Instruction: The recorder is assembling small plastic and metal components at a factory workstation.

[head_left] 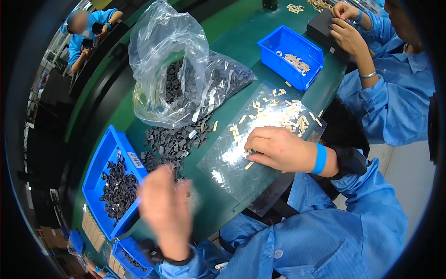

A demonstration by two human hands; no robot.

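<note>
My left hand is smeared by motion, beside the pile of small dark grey pieces and the near side of a blue bin of black pieces. Its fingers are too blurred to read. On a clear plastic sheet, the fingers of my right hand are curled together at the tips; whatever they hold is hidden. One small cream piece lies just below those fingertips. Many more cream pieces are scattered over the sheet beyond the hand.
A large clear bag of dark pieces stands open behind the pile. Another blue bin with cream pieces sits at the far right. A smaller blue bin is at lower left. A co-worker's hands work over a black box.
</note>
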